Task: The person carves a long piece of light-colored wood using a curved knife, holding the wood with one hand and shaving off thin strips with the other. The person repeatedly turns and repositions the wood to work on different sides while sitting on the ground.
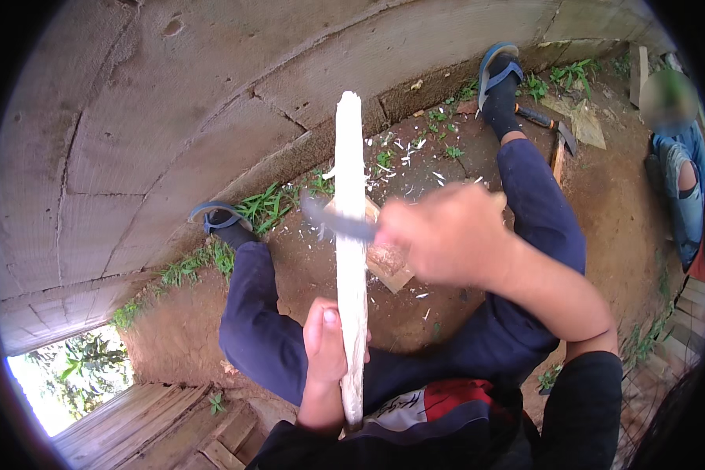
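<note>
L hand (324, 345) is grasping a long pale stick (351, 157) near its lower end, thumb lying along it. Stick is being held up over the ground (615, 204), btwn the legs (544, 204), lower end reaching the shirt front (456, 399), far end pointing twd ground's wall-side edge. R hand (446, 235), a bit blurred, is clenching on a curved knife (338, 222); blade is crossing the stick abt midway, tip jutting past stick's L side. Can't tell if it's biting the wood.

Wood block (392, 274) is lying on the ground below, btwn the legs, partly hidden by stick & R hand. White shavings (407, 153) are lying scattered, mostly btwn block & wall (211, 141). Hand tool (536, 117) w/ black & orange handle is lying near ground's wall-side edge, just R of the R ankle. Grass (266, 207) is growing along that edge, by the L foot. Another person in blue jeans (685, 211) is showing at ground's far R edge.
</note>
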Motion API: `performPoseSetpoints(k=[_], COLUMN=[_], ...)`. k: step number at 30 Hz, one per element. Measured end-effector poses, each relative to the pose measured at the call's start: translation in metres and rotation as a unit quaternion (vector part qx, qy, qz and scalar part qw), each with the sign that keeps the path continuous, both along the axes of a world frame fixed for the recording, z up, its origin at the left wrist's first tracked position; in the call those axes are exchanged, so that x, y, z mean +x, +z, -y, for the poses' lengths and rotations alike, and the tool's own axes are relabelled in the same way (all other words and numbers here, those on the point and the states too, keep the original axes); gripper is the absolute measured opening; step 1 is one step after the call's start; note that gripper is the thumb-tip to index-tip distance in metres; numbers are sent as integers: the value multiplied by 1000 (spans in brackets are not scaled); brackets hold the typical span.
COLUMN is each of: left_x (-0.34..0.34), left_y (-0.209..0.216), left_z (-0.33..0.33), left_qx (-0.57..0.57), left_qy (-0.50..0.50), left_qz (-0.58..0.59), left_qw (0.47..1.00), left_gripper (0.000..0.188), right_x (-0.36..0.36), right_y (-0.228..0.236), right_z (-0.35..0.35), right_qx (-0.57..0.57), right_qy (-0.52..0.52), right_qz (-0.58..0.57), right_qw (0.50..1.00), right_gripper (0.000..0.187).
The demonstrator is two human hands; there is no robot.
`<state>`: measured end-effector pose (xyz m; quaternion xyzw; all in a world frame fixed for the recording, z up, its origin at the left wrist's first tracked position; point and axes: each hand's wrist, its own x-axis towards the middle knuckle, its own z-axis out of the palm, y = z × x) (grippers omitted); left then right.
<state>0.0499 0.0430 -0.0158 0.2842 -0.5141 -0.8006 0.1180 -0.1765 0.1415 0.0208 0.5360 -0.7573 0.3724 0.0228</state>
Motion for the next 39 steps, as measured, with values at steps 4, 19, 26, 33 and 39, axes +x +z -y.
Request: performPoseSetpoints(k=[4, 19, 26, 33, 39], left_x=[0, -4, 0, 4, -6], left_y=[-7, -8, -7, -5, -3], left_z=[-5, -7, -4, -4, 4], left_qx=[18, 27, 45, 58, 61], left_qy=[-13, -27, -5, -2, 15], left_qz=[2, 15, 0, -5, -33], left_qw=[1000, 999, 999, 998, 997], left_gripper=[37, 34, 32, 31, 35], right_x=[7, 3, 6, -6, 8], right_y=[1, 8, 3, 3, 13], right_z=[-6, -14, -11, -8, -10], right_qx=[33, 145, 62, 53, 95], right_qy=[-15, 29, -27, 19, 41], right_qz=[-10, -44, 2, 44, -9], right_qw=[999, 988, 998, 997, 995], right_gripper=[22, 18, 28, 22, 15])
